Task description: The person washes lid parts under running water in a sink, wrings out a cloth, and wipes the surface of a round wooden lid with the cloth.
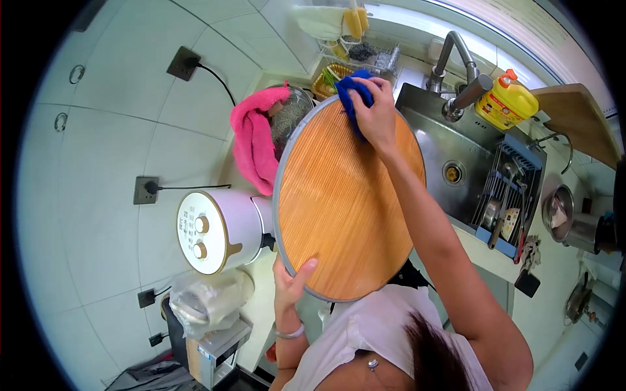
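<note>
A round wooden board (345, 202) with a grey rim is held up at a tilt in front of my body. My left hand (293, 281) grips its lower left edge, the thumb lying on the wood. At the board's top edge, my right hand (375, 114) presses a blue cloth (355, 98) against the surface, with its fingers closed round the cloth. The right forearm crosses over the board's right side. Light reflects off the wood grain.
Right of the board is a steel sink (443, 140) with a faucet (456, 55), a yellow bottle (505, 101) and a dish rack (508, 195). To the left stand a white rice cooker (215, 231) and a pink towel (251, 140) over a glass lid (290, 117).
</note>
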Motion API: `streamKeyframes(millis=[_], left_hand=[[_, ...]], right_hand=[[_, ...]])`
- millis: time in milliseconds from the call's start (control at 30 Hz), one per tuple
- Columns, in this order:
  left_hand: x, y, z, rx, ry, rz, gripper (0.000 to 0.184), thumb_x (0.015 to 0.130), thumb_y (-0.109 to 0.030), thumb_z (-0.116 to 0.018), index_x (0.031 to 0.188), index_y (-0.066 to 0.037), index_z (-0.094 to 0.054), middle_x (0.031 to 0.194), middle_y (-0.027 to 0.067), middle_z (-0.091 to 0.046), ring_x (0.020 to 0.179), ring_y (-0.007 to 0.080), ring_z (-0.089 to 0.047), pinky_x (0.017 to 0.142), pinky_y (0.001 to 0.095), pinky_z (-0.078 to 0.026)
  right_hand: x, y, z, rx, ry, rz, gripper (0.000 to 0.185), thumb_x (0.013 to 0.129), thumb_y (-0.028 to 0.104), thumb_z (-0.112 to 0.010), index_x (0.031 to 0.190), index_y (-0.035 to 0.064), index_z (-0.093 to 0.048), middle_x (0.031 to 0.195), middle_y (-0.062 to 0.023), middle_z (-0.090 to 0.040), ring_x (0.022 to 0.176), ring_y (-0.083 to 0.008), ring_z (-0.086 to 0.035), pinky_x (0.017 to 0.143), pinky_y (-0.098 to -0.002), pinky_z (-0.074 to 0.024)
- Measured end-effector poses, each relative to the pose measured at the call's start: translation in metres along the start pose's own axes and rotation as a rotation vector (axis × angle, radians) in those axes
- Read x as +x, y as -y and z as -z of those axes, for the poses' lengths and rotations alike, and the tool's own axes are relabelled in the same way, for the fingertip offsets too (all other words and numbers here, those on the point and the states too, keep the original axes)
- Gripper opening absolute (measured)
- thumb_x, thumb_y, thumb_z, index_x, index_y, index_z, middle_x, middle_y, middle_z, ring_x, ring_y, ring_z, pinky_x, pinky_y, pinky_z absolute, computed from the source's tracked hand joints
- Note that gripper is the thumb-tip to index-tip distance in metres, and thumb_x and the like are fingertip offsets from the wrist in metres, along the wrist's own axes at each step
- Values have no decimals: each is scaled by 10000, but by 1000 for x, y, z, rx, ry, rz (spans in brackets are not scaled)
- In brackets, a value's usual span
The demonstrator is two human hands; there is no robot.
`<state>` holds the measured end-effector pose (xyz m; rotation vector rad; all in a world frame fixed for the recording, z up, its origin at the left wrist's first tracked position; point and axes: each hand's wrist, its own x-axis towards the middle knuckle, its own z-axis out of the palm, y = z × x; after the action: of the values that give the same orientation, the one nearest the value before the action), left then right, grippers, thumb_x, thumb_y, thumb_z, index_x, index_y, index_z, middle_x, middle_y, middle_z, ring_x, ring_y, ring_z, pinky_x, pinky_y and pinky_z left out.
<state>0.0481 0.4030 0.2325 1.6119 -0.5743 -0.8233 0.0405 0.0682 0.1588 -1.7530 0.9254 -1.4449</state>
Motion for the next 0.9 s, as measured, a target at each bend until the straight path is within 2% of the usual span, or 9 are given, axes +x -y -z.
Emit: streamKeyframes(millis=[67, 133, 267, 400, 500, 567, 733, 800, 900], left_hand=[[2, 3, 6, 16, 46, -30, 443, 842, -13, -647, 1255, 68, -509, 1152, 128, -628, 1058, 198, -600, 935, 327, -464], [1, 5, 16, 39, 70, -33, 447, 842, -18, -652, 1256, 67, -508, 1147, 127, -630, 1052, 193, -601, 933, 326, -465], [6, -18, 21, 133, 101, 1, 459, 843, -45, -671, 1259, 57, -508, 1144, 130, -632, 1033, 181, -602, 921, 310, -467], [34, -49, 3, 2, -4, -153, 439, 888, -73, -641, 1290, 33, -500, 1149, 112, -633, 1019, 172, -604, 908, 287, -464], [50, -62, -6, 145, -96, -154, 414, 944, -99, -582, 1328, 16, -480, 1154, 118, -638, 1035, 170, -601, 905, 287, -460], [50, -72, -21, 519, -192, -338, 405, 984, -124, -546, 1346, 33, -454, 1189, 133, -607, 1067, 193, -581, 928, 280, -452], [55, -72, -23, 610, -243, -377, 426, 972, -117, -559, 1371, -10, -452, 1139, 170, -642, 984, 222, -636, 847, 317, -492], [54, -66, -22, 665, -258, -522, 433, 958, -111, -582, 1370, -40, -467, 1070, 182, -684, 905, 232, -687, 775, 327, -522], [48, -60, -18, 663, -265, -466, 450, 951, -108, -595, 1369, -15, -459, 1069, 180, -682, 922, 222, -683, 786, 320, -522]], right_hand=[[6, -3, -2, -28, -27, 112, 275, 819, 216, -709, 1071, 107, -696, 1013, -159, -627, 940, -334, -625, 817, -383, -505], [15, 11, 3, 254, 209, -79, 305, 836, 242, -702, 1107, 105, -676, 950, -152, -658, 929, -329, -627, 814, -381, -505], [39, 36, 20, 271, 304, -198, 298, 844, 239, -701, 1102, 93, -667, 968, -134, -688, 887, -289, -621, 824, -351, -495], [23, 65, 27, 280, 176, 88, 261, 827, 154, -716, 1067, 66, -664, 979, -115, -692, 882, -291, -617, 814, -357, -499], [8, 70, 21, 220, 36, 155, 249, 788, 93, -721, 1028, 68, -660, 1070, -104, -682, 935, -315, -617, 857, -368, -475], [-7, 77, 25, 146, -23, 268, 256, 774, 66, -713, 1023, 74, -653, 1168, -109, -652, 1005, -331, -609, 896, -392, -448], [-117, 110, 43, 200, 218, 269, 397, 651, 15, -758, 1030, 118, -705, 1174, -98, -647, 1090, -282, -606, 938, -403, -424], [-122, 111, 41, 284, 182, 241, 387, 637, 15, -764, 1007, 118, -711, 1129, -91, -639, 1045, -281, -610, 922, -405, -426], [-62, 103, 24, 248, -8, 156, 332, 665, -26, -746, 977, 69, -690, 1084, -125, -618, 1071, -305, -578, 920, -402, -438]])
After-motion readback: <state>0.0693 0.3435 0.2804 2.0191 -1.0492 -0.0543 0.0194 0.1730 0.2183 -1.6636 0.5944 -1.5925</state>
